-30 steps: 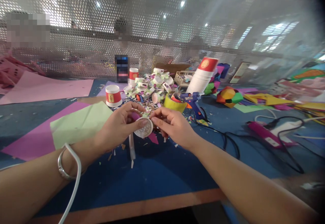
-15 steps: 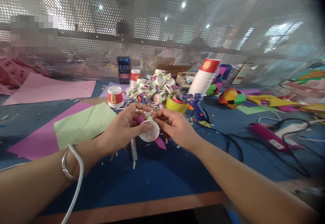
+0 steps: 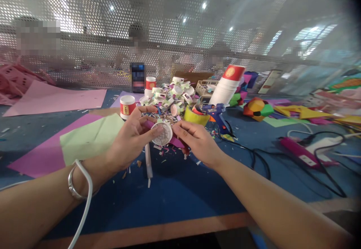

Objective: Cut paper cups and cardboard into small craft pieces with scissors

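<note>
The left hand (image 3: 131, 140) is holding one white disc (image 3: 161, 133) above the worktop (image 3: 180, 192), its grip clamped on it with the thumb across the face. The right hand (image 3: 197, 141) is pinching the disc's right rim. Two red-banded cups (image 3: 128, 106) are standing behind, near one blue glue gun (image 3: 216, 113).
</note>
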`<state>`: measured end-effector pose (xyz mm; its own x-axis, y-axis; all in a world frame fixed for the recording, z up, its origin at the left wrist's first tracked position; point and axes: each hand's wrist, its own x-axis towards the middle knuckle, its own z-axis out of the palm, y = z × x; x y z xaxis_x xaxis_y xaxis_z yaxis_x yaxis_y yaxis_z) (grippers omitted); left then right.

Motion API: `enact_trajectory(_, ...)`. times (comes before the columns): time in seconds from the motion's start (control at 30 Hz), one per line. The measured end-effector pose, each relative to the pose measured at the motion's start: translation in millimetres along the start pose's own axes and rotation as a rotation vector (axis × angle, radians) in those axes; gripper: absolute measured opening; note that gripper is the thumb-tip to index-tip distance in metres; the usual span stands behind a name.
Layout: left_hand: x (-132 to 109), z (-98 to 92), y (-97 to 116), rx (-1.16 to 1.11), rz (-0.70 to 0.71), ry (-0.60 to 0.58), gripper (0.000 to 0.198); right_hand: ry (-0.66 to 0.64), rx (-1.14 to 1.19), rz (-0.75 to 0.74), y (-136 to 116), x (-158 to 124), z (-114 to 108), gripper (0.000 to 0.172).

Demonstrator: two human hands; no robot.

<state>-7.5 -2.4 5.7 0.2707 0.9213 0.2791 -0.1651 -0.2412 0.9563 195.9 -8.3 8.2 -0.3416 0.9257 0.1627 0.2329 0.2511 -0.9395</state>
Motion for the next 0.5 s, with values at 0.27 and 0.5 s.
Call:
enact_trajectory(0.27,0.8,-1.6,-2.0,0.081,-0.030,-0.046,0.042,0.016,0.050,0.023,-1.6,-0.5,0.6,0.035)
enact_trajectory(0.5,1.4,-1.2,-3.0,0.057,-0.039,-0.081,0.045,0.026,0.035,0.019,-0.4,0.2,0.3,0.033)
